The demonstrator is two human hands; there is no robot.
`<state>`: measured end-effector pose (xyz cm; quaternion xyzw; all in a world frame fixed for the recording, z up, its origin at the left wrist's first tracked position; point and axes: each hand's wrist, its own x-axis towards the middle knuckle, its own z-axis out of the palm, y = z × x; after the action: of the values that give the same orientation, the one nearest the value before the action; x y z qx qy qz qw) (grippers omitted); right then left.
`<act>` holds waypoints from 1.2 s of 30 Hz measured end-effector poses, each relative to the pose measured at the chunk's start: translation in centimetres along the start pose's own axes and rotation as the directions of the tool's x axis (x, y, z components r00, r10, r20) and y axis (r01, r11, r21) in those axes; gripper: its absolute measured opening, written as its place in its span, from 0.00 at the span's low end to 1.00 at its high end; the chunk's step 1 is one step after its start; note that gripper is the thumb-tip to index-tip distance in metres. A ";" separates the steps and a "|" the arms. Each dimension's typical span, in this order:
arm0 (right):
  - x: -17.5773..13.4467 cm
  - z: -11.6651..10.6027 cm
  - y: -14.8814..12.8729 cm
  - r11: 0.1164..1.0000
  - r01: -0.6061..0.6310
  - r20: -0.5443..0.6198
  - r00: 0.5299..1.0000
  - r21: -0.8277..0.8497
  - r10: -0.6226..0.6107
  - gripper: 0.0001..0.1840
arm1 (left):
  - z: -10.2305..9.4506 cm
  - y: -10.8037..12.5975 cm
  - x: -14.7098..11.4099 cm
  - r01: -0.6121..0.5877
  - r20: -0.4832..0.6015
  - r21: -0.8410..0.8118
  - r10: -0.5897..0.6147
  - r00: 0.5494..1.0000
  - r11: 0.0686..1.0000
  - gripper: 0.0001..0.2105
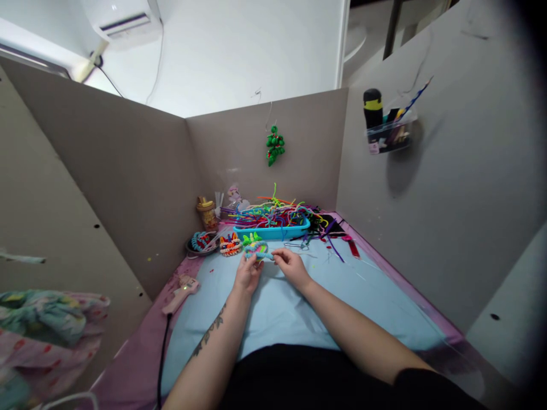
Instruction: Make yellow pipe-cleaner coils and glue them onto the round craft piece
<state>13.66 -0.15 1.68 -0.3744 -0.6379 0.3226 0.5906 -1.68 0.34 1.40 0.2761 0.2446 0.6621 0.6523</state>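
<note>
The held craft piece [256,249] looks fuzzy and matt, like the green hanging ornament [275,146]. The tray [273,233] is smooth, slightly glossy plastic; the blue cover [359,279], creased matt cloth; the grey partition [145,154], smooth.

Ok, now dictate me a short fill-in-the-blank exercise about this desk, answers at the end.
1. The left hand and right hand hold a fuzzy light-blue piece; the tattoo is on the ____ forearm.
2. The tree-shaped ornament is mainly coloured ____.
3. The tray under the colourful stems is coloured ____.
4. The clear container hangs on the person's ____ side.

Answers: left; green; blue; right.
</note>
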 end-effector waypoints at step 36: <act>1.4 -0.9 1.8 0.979 -0.087 -0.060 0.993 0.182 0.099 0.10 | 0.4 0.5 -1.1 0.125 0.217 0.055 -0.134 0.967 0.991 0.17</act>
<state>14.68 1.91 0.97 -0.3600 -0.5673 0.3930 0.6277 -1.77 -0.78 2.01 0.3445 0.2019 0.5782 0.7115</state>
